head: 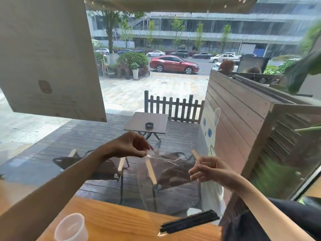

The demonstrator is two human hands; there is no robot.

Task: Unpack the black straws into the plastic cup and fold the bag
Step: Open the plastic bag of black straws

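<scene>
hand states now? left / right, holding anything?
Left hand: pinches the top corner of the clear bag.
Right hand: fingers curled at the bag's other edge; grip cannot be told.

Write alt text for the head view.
A person's left hand pinches a clear plastic bag held up before a window, right hand beside it. Below, black straws and an empty plastic cup lie apart on a wooden counter.
</scene>
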